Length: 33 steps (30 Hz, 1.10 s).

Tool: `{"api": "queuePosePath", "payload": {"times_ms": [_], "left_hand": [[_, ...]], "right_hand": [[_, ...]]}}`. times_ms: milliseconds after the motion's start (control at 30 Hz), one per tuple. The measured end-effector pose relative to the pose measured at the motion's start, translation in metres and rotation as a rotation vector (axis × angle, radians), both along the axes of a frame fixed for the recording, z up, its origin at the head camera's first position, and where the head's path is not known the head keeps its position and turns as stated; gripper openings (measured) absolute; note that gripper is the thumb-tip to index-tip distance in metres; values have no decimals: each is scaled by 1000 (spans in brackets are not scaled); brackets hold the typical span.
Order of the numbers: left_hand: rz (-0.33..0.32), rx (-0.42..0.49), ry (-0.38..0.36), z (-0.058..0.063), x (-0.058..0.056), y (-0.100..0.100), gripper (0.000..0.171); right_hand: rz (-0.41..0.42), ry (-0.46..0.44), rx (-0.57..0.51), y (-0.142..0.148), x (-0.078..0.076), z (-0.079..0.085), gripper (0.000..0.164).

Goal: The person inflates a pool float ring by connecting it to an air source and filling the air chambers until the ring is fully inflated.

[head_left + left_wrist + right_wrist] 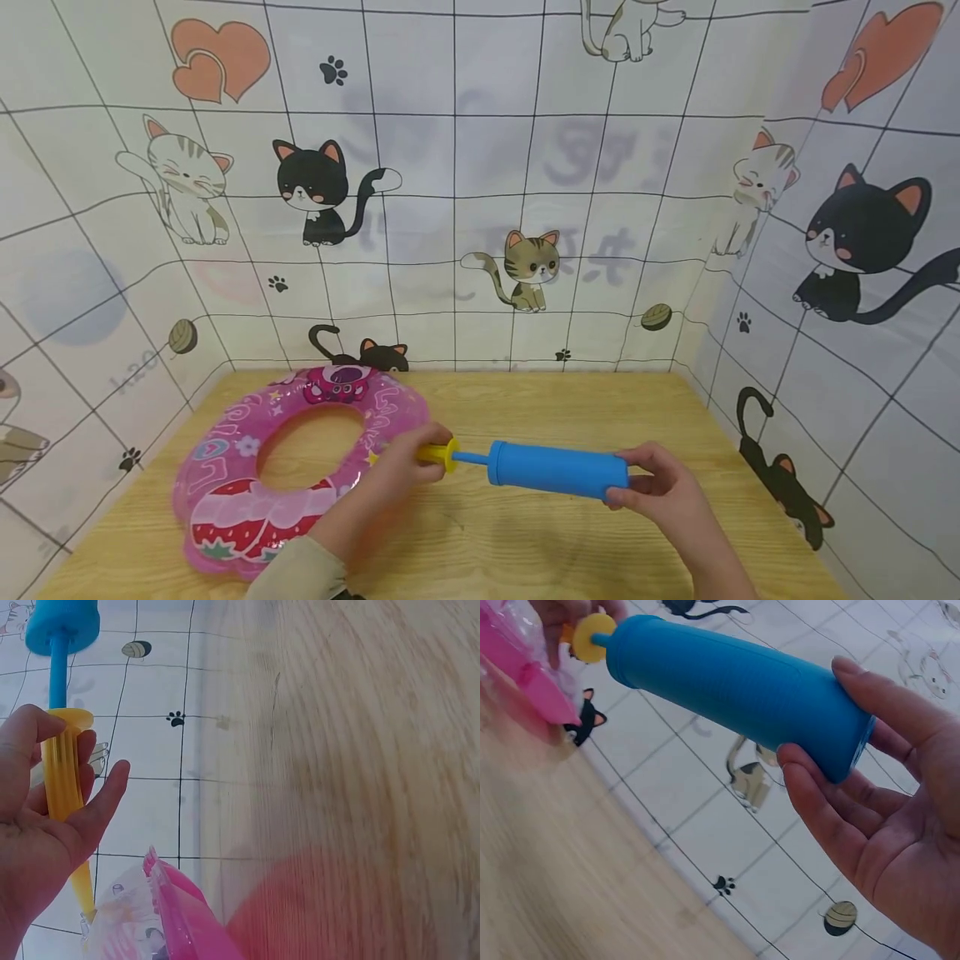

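Sleeve [300, 571] by pink ring [216, 454], L fingers [432, 433] round yellow hdl [64, 776], R fingers [636, 500] round pump [558, 469]

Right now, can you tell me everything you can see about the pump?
The pump looks like plastic. It has a fat blue tube with a rim at one end, a thin blue rod sticking out there, and a ribbed yellow part that narrows to a tip. Both hands hold it sideways above the table: the left hand grips the yellow part, the right hand the tube's other end. The tip reaches the pink ring; how they join is unclear.
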<state>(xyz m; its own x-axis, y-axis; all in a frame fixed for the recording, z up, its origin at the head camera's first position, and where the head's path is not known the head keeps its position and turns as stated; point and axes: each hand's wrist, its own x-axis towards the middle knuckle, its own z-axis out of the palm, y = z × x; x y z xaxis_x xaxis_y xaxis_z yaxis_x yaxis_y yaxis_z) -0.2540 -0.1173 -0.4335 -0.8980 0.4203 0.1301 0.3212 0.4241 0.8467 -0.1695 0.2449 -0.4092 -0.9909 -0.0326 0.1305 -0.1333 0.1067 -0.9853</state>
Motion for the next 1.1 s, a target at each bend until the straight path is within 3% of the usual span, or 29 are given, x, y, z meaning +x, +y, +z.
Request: {"api": "queuePosePath", "payload": {"times_ms": [267, 500, 633, 867, 1100], "left_hand": [[-23, -16, 13, -3, 3, 9, 33], [-18, -72, 81, -3, 2, 10, 31], [-13, -97, 90, -2, 1, 7, 30], [4, -115, 88, -5, -2, -6, 32], [-1, -132, 81, -9, -7, -26, 30]], "right_hand": [[-9, -96, -33, -35, -9, -7, 48], [-57, -45, -58, -46, -10, -8, 44], [-110, -4, -48, -35, -6, -5, 44], [-69, 86, -57, 1, 1, -3, 42], [-96, 81, -27, 28, 6, -3, 40]]}}
